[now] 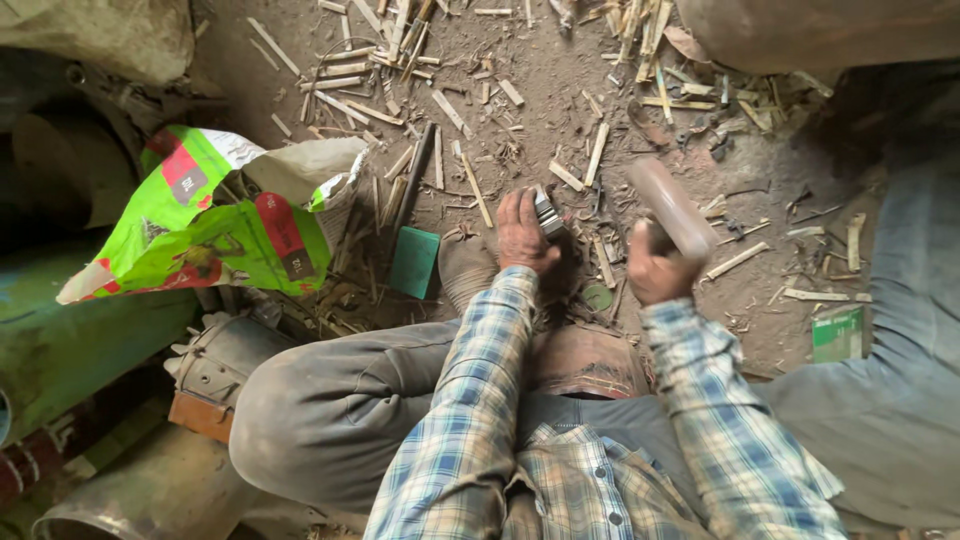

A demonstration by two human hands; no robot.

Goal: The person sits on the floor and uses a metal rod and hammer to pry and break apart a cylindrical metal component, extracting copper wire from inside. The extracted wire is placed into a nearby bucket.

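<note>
At the left, a green printed sack (215, 225) is seen lying on its side on the dirt floor (540, 90), its mouth open toward the right; what is inside cannot be made out. Just right of it a small green rectangular pad (414, 262) lies flat. Split bamboo sticks (350, 85) are scattered across the floor. The left hand (522, 235) is closed around a small metal blade (548, 213), held low near the floor. Beside it, the right hand (652, 268) is clenched on a wooden mallet (672, 208), raised and blurred, apart from the blade.
</note>
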